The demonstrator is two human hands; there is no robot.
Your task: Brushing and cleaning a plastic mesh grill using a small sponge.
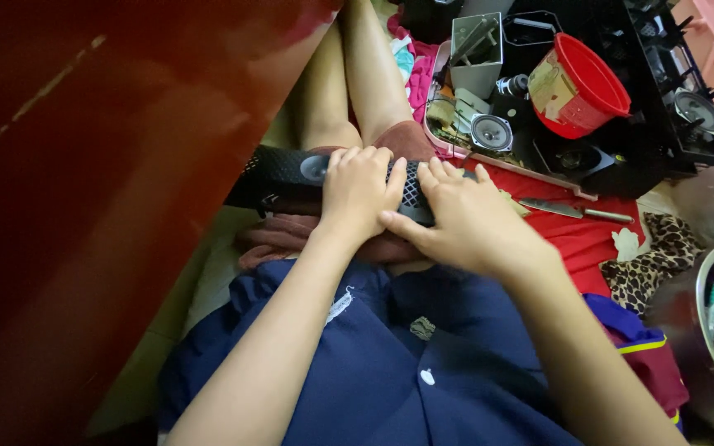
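- So there's one long black speaker bar (pixel 291 175) with a mesh grille lying across the person's lap, running left to right, near the middle of the scene.
- Left hand (pixel 359 188) sits on top of it, fingers curled over the far edge. Right hand (pixel 466 221) is clamped on the right end, thumb tucked at the near side. Both hands are closed around the bar, not spread wide.
- Handling guess: looks like a stiff plastic shell, probably light to middling in weight. The mesh likely dents if you squeeze it, so I'd grip by the solid ends and edges, not the grille.
- Count of the rest: one red bucket (pixel 582 87) tipped on its side, far right; at least three loose round speaker drivers, one being the silver-ringed driver (pixel 491 132) beside the bucket; one knife (pixel 573 211) on the red cloth (pixel 576 239) to the right.
- One grey metal box (pixel 476 49) at the far side, contents too cluttered to count.
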